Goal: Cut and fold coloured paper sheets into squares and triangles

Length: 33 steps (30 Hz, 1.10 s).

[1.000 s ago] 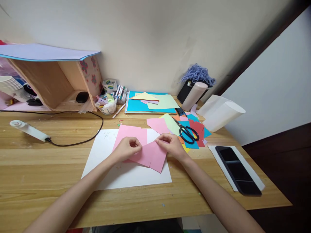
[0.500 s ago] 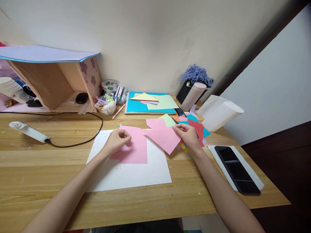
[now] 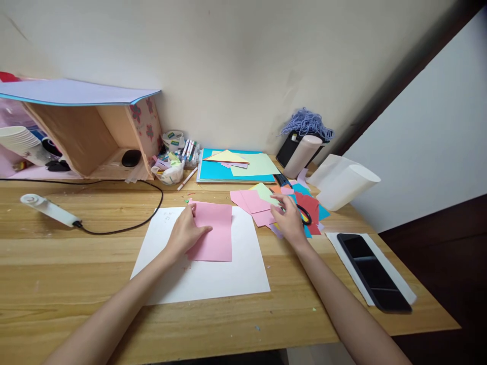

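Note:
A pink paper rectangle [image 3: 216, 233] lies over a large white sheet [image 3: 239, 281] on the wooden table. My left hand [image 3: 186, 230] is at its left edge, thumb resting on top and fingers curled at the upper left edge, gripping it. Over the pile of paper pieces to the right, my right hand [image 3: 288, 218] has its fingers apart and holds nothing. Pink scraps [image 3: 251, 202] lie just left of it, and black scissor handles [image 3: 305, 215] show beside it, among red and blue scraps.
Behind stand an open box [image 3: 146, 132], a tub of scraps [image 3: 170, 172], markers and a blue folder [image 3: 213, 172]. At the right lie a black phone [image 3: 375, 274] and curled white paper [image 3: 342, 182]. A white corded device [image 3: 49, 210] is at the left.
My right hand has let go of the pink piece, which now lies on the scraps. My left hand has opened its pinch and taken the pink rectangle's left edge.

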{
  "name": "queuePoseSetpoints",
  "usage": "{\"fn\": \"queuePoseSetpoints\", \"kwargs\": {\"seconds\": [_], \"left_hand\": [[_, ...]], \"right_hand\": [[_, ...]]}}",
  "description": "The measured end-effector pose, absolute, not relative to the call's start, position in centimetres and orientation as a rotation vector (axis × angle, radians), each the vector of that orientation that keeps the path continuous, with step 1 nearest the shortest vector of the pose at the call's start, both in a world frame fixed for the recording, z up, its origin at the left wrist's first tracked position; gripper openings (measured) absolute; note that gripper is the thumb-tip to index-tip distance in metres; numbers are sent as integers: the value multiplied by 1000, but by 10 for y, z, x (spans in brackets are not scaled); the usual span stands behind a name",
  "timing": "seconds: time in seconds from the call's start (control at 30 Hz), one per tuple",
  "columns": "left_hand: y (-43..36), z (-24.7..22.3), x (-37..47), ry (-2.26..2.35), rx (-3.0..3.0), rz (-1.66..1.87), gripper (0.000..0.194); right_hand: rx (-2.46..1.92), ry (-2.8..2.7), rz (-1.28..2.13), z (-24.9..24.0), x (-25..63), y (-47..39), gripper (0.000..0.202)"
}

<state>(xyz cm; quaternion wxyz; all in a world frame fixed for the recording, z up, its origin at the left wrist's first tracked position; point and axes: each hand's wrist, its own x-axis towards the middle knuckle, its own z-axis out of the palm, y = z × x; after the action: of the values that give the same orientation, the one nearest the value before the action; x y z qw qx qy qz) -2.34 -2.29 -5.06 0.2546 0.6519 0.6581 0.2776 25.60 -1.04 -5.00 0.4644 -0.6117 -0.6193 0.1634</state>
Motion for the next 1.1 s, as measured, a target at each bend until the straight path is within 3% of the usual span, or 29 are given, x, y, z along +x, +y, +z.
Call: {"fn": "queuePoseSetpoints", "kwargs": {"seconds": [0.17,0.37,0.57,0.77,0.93,1.1], "left_hand": [[-25,-40,-18,1526,1616,768,35],[-36,-35,0,1214,1242,813,40],[-44,-45,13,1065,975,786,35],[-43,-51,16,880,799,836,25],[-41,-49,13,811,726,870,13],[-38,-45,13,799,601,853,25]], "right_hand": [[-1326,-1514,1032,-55,226,-23,31],[-1104,-1502,1349,-55,202,-36,31],[-1284,-1537,892,-55,206,-40,26],[-989,-2076,390,-45,206,-48,37],[-843,-2365,204,-46,202,-48,38],[-845,-2419,119,-50,201,-46,38]]}}
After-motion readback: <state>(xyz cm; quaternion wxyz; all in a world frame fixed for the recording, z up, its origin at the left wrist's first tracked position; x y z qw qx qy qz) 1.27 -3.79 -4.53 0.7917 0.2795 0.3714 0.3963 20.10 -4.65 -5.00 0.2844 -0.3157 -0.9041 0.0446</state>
